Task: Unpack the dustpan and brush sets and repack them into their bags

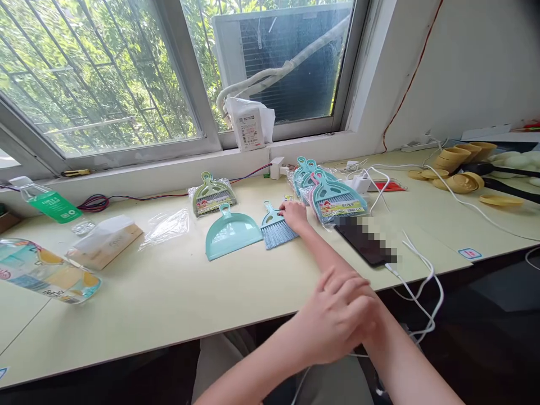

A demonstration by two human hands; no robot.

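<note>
A light-blue hand brush with blue bristles lies on the table, bristles toward me. My right hand is at its right side, fingers curled at the brush's upper edge and partly covering it. Just left of the brush, a light-blue dustpan lies flat with its handle pointing to the window. My left hand is closed over my right forearm, near the table's front edge. Right of my right hand are several wrapped dustpan-and-brush sets; a green wrapped set lies behind the dustpan.
A black phone with a white cable lies right of my forearm. On the left are clear plastic wrapping, a tissue pack and two bottles on their sides. Tan cups stand far right. A window runs behind the table.
</note>
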